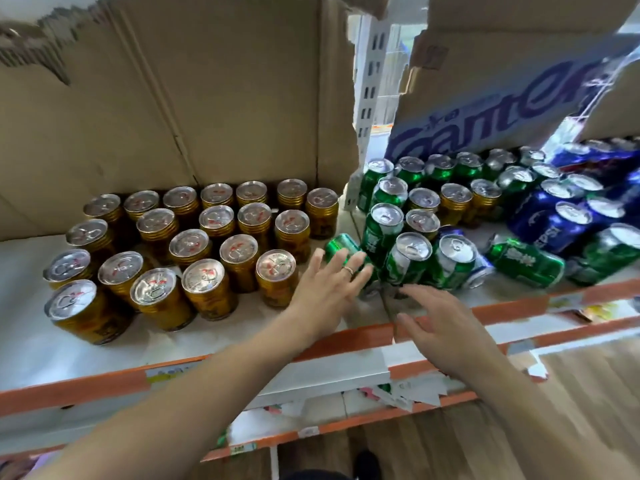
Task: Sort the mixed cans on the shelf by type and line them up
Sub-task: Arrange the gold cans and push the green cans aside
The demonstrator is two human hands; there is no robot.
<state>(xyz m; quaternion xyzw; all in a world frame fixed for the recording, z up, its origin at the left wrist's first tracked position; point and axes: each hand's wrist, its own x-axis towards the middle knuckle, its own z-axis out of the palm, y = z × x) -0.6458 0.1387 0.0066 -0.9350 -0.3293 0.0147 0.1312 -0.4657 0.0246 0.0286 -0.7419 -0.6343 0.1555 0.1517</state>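
White shelf (pixel 31 344), orange front edge, your hands at the cans.
Your right hand (pixel 440 327) hovers near the edge, fingers loose, holding nothing. Your left hand (pixel 325 289), ring on, lays straight fingers over a toppled green can (pixel 336 244), gripping nothing. Gold cans (pixel 207 233) stand left, green cans (pixel 412 258) middle, blue Pepsi cans (pixel 561 223) right. Behind, cardboard (pixel 502 109) reads "Ganten".

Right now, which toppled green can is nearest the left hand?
The green can lying beside the gold cans, at the left hand fingertips. The other toppled green can lies far right, by the blue cans.
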